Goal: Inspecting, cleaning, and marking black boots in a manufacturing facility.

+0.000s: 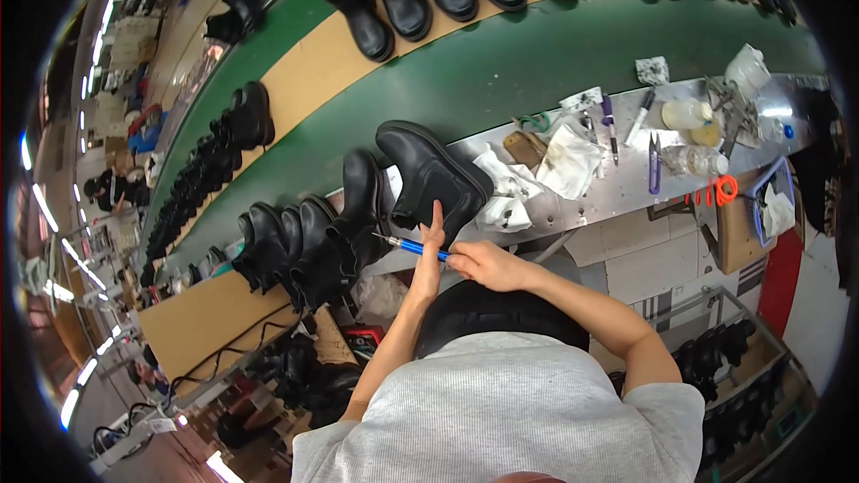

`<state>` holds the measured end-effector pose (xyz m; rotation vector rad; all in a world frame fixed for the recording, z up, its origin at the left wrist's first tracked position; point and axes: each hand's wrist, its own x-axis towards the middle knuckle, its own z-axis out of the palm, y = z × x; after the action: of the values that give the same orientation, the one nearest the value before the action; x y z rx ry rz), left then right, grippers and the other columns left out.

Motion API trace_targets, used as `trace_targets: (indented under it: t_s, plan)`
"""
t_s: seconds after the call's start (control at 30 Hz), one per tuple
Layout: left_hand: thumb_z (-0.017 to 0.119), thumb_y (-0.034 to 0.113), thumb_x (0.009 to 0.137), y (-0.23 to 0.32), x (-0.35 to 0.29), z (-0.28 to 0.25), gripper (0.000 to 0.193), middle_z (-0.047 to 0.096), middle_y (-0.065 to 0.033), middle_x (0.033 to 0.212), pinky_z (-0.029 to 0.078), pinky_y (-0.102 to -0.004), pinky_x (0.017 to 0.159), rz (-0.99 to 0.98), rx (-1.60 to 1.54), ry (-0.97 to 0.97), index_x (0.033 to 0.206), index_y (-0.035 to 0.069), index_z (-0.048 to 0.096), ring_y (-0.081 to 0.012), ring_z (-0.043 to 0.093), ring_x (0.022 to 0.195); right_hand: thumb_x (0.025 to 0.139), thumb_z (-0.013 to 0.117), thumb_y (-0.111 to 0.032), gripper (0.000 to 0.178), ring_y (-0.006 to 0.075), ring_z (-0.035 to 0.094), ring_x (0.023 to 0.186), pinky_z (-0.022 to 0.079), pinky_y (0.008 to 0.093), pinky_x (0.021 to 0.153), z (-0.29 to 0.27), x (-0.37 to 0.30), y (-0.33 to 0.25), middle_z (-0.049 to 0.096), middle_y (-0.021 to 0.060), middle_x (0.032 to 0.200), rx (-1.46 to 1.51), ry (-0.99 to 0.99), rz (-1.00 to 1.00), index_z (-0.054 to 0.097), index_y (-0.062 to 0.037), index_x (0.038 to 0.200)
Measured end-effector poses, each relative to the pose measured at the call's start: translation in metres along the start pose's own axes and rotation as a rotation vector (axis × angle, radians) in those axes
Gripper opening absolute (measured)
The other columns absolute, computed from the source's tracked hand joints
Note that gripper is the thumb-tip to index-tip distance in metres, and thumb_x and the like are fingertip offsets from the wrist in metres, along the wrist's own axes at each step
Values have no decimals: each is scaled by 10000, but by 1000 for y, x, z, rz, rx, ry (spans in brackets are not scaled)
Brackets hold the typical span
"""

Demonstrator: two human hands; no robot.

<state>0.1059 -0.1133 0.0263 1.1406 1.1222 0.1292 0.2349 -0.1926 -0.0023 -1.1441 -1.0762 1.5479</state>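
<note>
My right hand (489, 266) is closed round a slim blue pen-like tool (413, 247) whose thin metal tip points left. The tool crosses in front of my left hand (429, 255), which is seen edge-on with its fingers stretched upward; whether it touches the tool, I cannot tell. Just beyond both hands, a black ankle boot (428, 170) with an elastic side panel leans on the metal bench edge, its toe up and to the left. The left fingertips overlap its shaft, and contact is unclear. Another black boot (361, 188) stands to its left.
Several black boots (304, 241) crowd the bench at left. Beyond runs a green conveyor belt (555, 54) carrying rows of boots. On the metal ledge (573, 206) lie stained white cloths (570, 161), purple-handled snips (655, 165), a marker (641, 116) and bottles (693, 161). Orange-handled scissors (721, 190) hang right.
</note>
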Motion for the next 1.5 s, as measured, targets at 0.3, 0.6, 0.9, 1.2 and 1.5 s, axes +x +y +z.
trace_targets:
  t_s: [0.3,0.6,0.9,1.2,1.5]
  plan:
    - [316,310,838,-11,7,-17,676,78,-126,1522,-71,-416,1100,219,64,-115,1450,73,156,-323,-82,1393,972,402,-366,375,26,323,468,255,149,344,1,22,29,366,-24,641,1336,-592,519,495,-7,915]
    - [480,486,754,-18,9,-28,855,216,-143,1482,145,-338,1088,176,-343,-194,1409,-15,255,-236,265,1318,964,439,-323,327,41,358,501,278,175,397,-9,19,-7,416,-15,668,770,-404,468,516,-8,927]
    - [461,515,806,-21,13,-33,843,163,-135,1502,-82,-356,1092,186,-459,-257,1402,-41,247,-238,30,1397,944,466,-254,256,71,404,516,344,247,479,-46,-25,-33,457,-29,593,-281,-96,283,520,-29,833]
    - [565,227,879,-31,16,-33,474,547,-78,1218,338,-233,929,61,-414,12,1290,8,477,-108,497,1045,902,547,-154,255,98,457,569,395,253,539,-38,-32,-59,551,60,690,-195,580,129,560,10,1097]
    - [672,-71,738,-60,22,2,453,559,-43,946,401,-180,696,312,-344,586,1105,27,426,-62,490,775,808,605,-62,414,365,603,715,481,405,615,-51,-10,-40,615,178,895,-807,464,-45,477,10,1194]
